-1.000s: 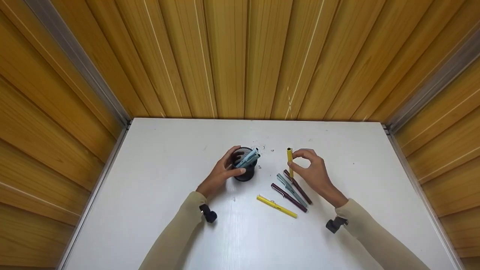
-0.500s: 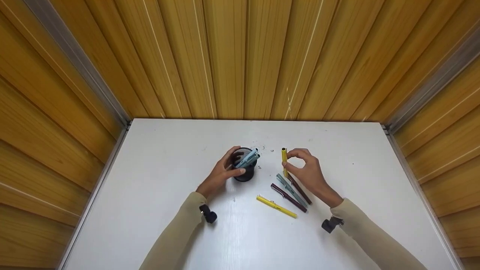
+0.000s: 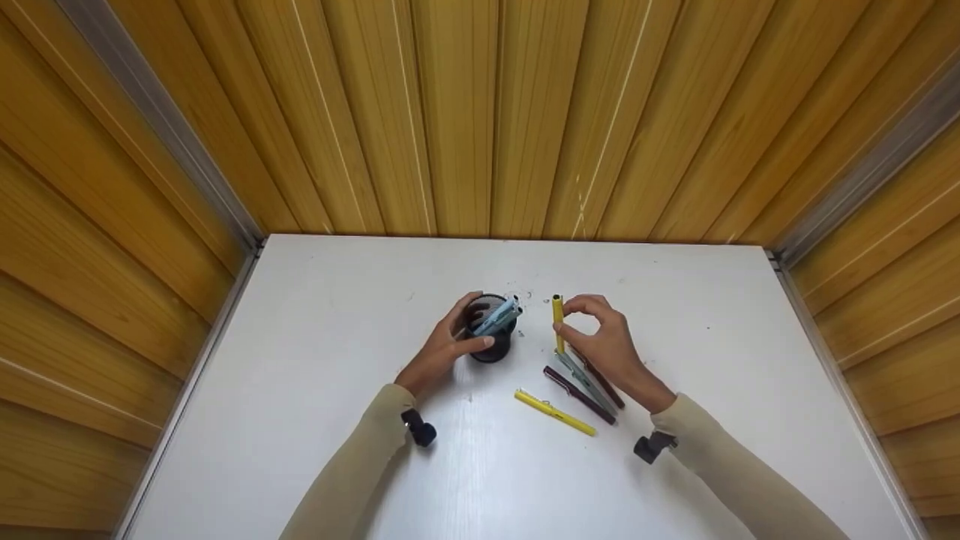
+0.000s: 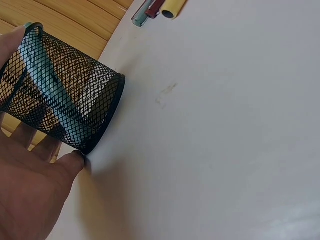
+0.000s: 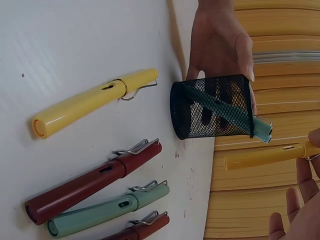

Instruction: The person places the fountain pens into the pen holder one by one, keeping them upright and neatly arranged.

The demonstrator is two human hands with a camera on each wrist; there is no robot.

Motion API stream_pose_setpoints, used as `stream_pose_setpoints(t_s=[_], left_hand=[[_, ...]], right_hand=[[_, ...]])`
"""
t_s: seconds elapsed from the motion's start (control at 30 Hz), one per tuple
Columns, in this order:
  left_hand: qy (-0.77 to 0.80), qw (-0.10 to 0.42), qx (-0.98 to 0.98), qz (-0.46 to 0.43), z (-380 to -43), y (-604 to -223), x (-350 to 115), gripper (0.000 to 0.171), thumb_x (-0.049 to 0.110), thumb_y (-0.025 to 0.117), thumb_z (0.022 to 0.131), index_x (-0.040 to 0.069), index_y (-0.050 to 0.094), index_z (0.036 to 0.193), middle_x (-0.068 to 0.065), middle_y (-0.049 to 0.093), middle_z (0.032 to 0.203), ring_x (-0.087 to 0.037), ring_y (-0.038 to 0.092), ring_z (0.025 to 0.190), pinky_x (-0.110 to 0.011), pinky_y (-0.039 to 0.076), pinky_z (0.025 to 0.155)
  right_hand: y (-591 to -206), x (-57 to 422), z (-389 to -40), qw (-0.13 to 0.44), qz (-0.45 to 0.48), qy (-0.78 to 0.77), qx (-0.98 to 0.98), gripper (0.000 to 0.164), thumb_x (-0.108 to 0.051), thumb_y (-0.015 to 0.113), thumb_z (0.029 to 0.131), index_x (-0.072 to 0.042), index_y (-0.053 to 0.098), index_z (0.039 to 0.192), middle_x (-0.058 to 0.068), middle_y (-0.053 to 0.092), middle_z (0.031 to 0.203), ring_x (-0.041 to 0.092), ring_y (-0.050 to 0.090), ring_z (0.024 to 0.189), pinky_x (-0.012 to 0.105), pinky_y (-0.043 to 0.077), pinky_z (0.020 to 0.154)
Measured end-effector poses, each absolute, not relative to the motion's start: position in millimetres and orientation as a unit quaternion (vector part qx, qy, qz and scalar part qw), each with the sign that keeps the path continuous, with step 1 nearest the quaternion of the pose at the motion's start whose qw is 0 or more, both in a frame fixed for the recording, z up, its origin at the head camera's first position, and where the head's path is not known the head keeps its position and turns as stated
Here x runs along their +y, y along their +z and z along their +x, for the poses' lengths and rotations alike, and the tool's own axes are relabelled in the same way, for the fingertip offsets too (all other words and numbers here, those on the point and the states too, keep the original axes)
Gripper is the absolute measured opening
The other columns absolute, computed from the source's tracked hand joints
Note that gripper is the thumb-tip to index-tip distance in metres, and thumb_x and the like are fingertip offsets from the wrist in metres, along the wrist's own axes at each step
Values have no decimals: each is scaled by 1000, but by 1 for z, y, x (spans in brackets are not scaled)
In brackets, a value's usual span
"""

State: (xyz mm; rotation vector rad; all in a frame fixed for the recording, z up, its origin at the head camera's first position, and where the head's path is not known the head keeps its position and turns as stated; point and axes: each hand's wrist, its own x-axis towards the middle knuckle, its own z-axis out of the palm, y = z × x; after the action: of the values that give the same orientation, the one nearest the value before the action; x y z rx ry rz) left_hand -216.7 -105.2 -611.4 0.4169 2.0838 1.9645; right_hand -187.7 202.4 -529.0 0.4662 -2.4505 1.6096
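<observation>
My left hand (image 3: 442, 349) grips a black mesh pen cup (image 3: 490, 354) around its side, thumb in front. Two light blue-green pens (image 3: 496, 316) lean inside the cup, their capped ends poking past the rim. To the right, my right hand (image 3: 611, 345) pinches a yellow pen (image 3: 558, 319) near its cap, between thumb and fingertips. In the right wrist view this held pen (image 5: 265, 157) is level with the cup's mouth and apart from it. Below the right hand lie a second yellow pen (image 3: 555, 412), a dark red pen (image 3: 579, 395), a grey-green pen (image 3: 589, 384) and another dark red pen (image 3: 609, 388).
The white table (image 3: 337, 315) carries the loose pens side by side, right of the cup. Small dark marks (image 3: 529, 295) dot its surface behind the cup. A yellow wood-look panel wall (image 3: 450, 150) rises at the back edge, with similar panels on both sides.
My right hand has moved left with the yellow pen, nearer the cup, passing over the tops of the lying pens. The left hand and cup have stayed in place.
</observation>
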Motion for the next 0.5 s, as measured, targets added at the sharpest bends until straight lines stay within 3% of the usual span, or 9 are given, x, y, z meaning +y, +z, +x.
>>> stream_pose_setpoints(t_s=[0.3, 0.5], left_hand=[[671, 114, 719, 141, -215, -612, -103, 89, 33, 86, 97, 37, 38, 171, -2, 41, 173, -27, 33, 164, -51, 25, 134], [669, 115, 723, 130, -212, -612, -102, 89, 33, 85, 99, 35, 35, 172, -4, 38, 175, -27, 30, 165, -54, 22, 135]], right_hand=[[-526, 194, -190, 88, 156, 551, -815, 17, -3, 86, 95, -7, 80, 111, 8, 72, 116, 25, 62, 125, 55, 42, 115], [-525, 189, -193, 95, 158, 563, -805, 17, -2, 85, 95, -6, 80, 112, 8, 73, 116, 21, 62, 122, 62, 44, 115]])
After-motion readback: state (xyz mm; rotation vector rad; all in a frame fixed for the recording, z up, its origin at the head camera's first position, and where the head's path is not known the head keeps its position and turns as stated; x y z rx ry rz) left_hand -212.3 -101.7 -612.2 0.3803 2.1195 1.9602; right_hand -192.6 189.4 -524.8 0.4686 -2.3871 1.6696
